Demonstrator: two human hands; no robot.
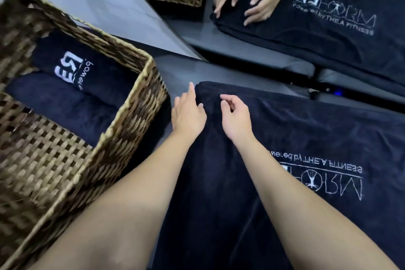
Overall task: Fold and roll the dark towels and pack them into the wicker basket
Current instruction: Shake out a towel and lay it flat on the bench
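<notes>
A dark navy towel with white embroidered lettering lies folded flat on the grey surface in front of me. My left hand hovers over its far left edge with fingers stretched and relaxed. My right hand is just beside it over the same end, fingers loosely curled, holding nothing. To the left stands the wicker basket, with two rolled dark towels lying inside; one shows a white logo.
A mirror runs along the far side of the grey surface, reflecting my hands, the towel and the basket. The basket's right wall is close to my left forearm.
</notes>
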